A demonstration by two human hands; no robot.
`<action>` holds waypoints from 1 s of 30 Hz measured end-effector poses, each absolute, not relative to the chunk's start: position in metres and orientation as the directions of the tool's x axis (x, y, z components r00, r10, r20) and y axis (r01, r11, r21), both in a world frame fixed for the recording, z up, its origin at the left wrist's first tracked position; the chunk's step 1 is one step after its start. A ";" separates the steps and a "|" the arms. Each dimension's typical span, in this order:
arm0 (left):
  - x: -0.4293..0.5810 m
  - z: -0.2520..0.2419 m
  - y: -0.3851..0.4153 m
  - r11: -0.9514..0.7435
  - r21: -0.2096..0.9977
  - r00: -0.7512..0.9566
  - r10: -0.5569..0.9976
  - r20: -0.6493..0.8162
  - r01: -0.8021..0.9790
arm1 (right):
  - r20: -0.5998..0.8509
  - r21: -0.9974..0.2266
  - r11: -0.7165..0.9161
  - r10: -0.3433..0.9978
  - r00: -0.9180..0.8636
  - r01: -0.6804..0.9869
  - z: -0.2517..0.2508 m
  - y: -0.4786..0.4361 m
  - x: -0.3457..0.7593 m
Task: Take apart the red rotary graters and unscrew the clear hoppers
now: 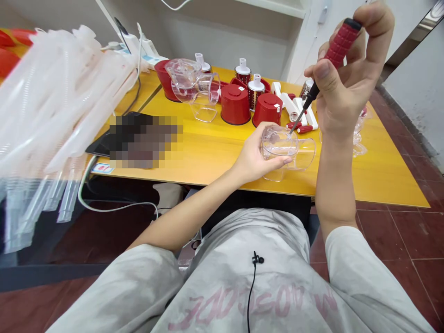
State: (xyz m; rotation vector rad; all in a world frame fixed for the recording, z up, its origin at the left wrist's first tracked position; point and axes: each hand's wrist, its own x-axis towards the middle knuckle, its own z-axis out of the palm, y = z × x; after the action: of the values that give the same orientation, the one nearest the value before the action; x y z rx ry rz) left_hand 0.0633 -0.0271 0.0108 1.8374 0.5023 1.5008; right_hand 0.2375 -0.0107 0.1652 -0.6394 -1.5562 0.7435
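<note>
My left hand (252, 155) is wrapped round a clear plastic housing (304, 157), which it steadies at the table's front edge. In my right hand (347, 88), raised higher, is a screwdriver (342, 45) with a red and black handle, gripped by thumb and fingers. Its shaft slants down to the left, and the tip meets the housing near its upper rim; whether a screw is there, I cannot tell. Just behind the housing stand red cups (235, 104) turned upside down and metal grater drums (255, 92) with white tops.
Another clear housing (194, 83) stands at the back left of the yellow table (194, 155). White handles (294, 106) with red ends lie at the right. Long clear plastic tubes in bags (65, 101) fill the left side. A dark tablet-like object (114, 132) lies near a cable.
</note>
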 end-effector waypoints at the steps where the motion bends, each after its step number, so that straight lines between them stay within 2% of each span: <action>1: 0.063 0.011 -0.027 -0.679 0.724 0.254 0.683 0.684 -0.124 | 0.644 -0.763 0.646 0.756 -0.117 -0.019 0.166 -0.008 0.237; 5: 0.062 0.012 -0.028 -0.671 0.734 0.261 0.694 0.671 -0.102 | 0.702 -0.711 0.701 0.705 -0.105 -0.044 0.164 0.003 0.240; 11: 0.062 0.011 -0.027 -0.673 0.731 0.259 0.690 0.676 -0.113 | 0.906 -0.420 0.875 0.421 -0.048 -0.242 0.174 0.013 0.243; 14: 0.062 0.011 -0.027 -0.680 0.726 0.256 0.687 0.680 -0.104 | 0.939 -0.329 0.930 0.304 -0.162 -0.165 0.197 0.020 0.254; 15: 0.062 0.012 -0.028 -0.685 0.721 0.255 0.682 0.685 -0.104 | 0.924 -0.311 0.943 0.271 -0.269 -0.118 0.206 0.022 0.260; 17: 0.062 0.013 -0.028 -0.696 0.709 0.253 0.669 0.699 -0.118 | 0.864 -0.381 0.924 0.346 -0.367 -0.024 0.221 0.028 0.273; 19: 0.061 0.015 -0.029 -0.694 0.708 0.254 0.667 0.700 -0.130 | 0.850 -0.395 0.919 0.356 -0.388 -0.021 0.230 0.035 0.284; 26: 0.062 0.018 -0.032 -0.678 0.724 0.262 0.681 0.684 -0.130 | 0.879 -0.331 0.921 0.221 -0.423 -0.206 0.224 0.047 0.295; 30: 0.061 0.018 -0.032 -0.685 0.716 0.268 0.670 0.692 -0.138 | 0.842 -0.415 0.901 0.328 -0.428 -0.126 0.224 0.031 0.297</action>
State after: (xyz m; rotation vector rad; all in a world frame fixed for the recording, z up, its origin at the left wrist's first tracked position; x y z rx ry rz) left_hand 0.0610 -0.0321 0.0184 1.8508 0.4817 1.4904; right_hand 0.2971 0.0308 0.2236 -0.1475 -1.9503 0.5097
